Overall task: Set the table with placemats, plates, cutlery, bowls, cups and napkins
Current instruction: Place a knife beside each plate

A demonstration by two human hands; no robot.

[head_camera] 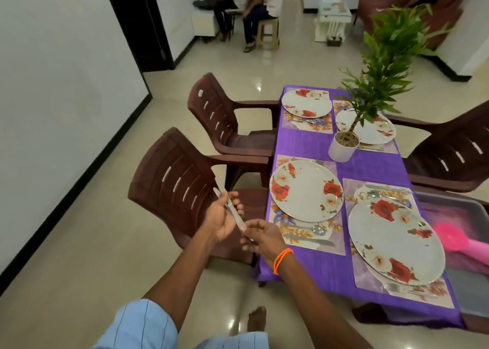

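My left hand [223, 217] holds silver cutlery [232, 212], knives by the look of the blades, over the nearest brown chair. My right hand [260, 238], with an orange band at the wrist, pinches the lower end of one piece. To the right stands the table under a purple cloth [312, 264]. Several floral placemats lie on it, each with a rose-patterned plate: near left plate [305, 189], near right plate [394, 242], far left plate [305, 103], far right plate [375, 130]. A spoon [315, 229] and a knife [315, 241] lie on the near left placemat [291, 233].
A potted green plant in a white pot [342, 147] stands mid-table. Brown plastic chairs [182, 187] line the left side and another [449, 158] the right. A grey tub with pink items [455, 232] sits at the right. People sit on stools at the back.
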